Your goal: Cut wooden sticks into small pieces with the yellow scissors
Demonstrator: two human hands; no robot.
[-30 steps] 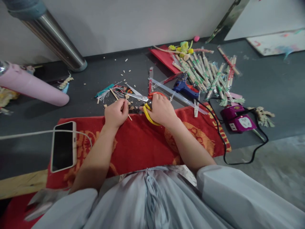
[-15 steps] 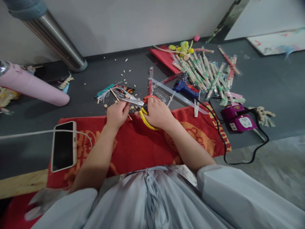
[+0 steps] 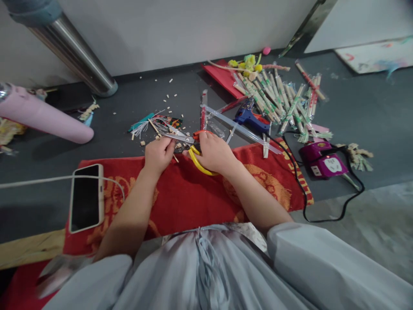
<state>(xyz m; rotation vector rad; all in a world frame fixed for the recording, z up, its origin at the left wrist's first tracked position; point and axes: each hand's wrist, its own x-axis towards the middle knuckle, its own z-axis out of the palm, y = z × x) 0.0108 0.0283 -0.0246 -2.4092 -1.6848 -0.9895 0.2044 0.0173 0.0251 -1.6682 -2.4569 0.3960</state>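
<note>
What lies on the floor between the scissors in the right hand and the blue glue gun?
In the head view, clear glue sticks lie slantwise between the scissors, gripped by the right hand, and the blue glue gun.

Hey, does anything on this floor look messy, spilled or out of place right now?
Yes. Small pale wood offcuts lie scattered over the dark floor beyond the scissors, and the wrapped sticks lie in a loose, crisscrossed heap instead of a tidy bundle.
</note>
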